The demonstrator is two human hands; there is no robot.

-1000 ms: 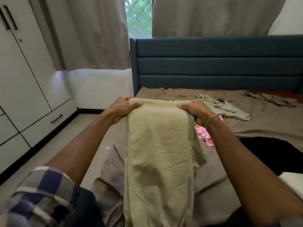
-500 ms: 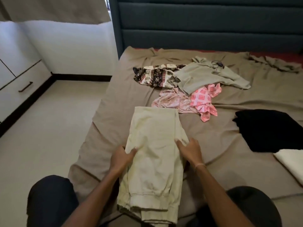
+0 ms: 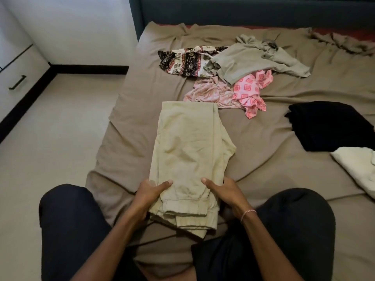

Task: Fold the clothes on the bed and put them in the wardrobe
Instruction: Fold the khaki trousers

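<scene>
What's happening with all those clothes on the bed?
A person is folding a pair of pale green trousers laid flat on the bed. The left hand and right hand each have a grip on the cuff end, thumbs on top. Farther up, a patterned garment, a grey-green shirt and pink clothes lie unfolded. A black piece and a white piece sit off to the right.

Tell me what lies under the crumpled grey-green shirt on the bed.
The crumpled grey-green shirt overlaps a black-and-cream patterned garment and a pink square-print cloth; the parts beneath it are hidden.
</scene>
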